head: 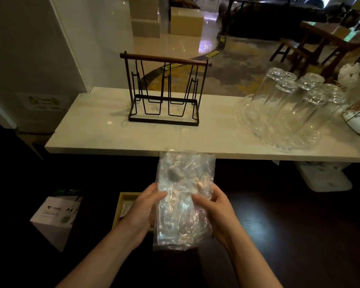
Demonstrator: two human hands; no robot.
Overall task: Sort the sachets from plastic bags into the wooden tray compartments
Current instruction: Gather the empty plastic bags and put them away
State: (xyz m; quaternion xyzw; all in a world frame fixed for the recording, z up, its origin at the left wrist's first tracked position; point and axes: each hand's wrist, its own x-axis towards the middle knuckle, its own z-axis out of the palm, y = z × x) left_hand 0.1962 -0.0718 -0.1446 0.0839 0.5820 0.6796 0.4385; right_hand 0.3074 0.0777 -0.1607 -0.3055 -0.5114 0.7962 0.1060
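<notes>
Sachets, if any are left in the clear plastic bag (183, 200), cannot be made out through its crumpled, shiny film; a greyish patch shows in the upper half, and that may be a fingertip behind it. At the far left, on the dark floor, stands a white box (54, 217) marked A4. Next comes the wooden tray (124, 199), low and just left of the bag, with something pale lying in its one visible compartment; the left hand (144, 206) covers most of the rest of it. That hand pinches the bag's left edge, thumb on the front film and fingers curled behind. The bag is held upright in mid-air between both hands, in front of the near edge of the pale worktop (104, 129) and above the dark floor. The right hand (213, 206) grips the bag's right edge in the same way, thumb across the front, fingers wrapped behind. Up on the worktop, a black wire rack (164, 90) with a wooden top bar stands left of centre, and further right a group of upturned clear glasses (295, 94) sits on a glass plate (264, 129).
</notes>
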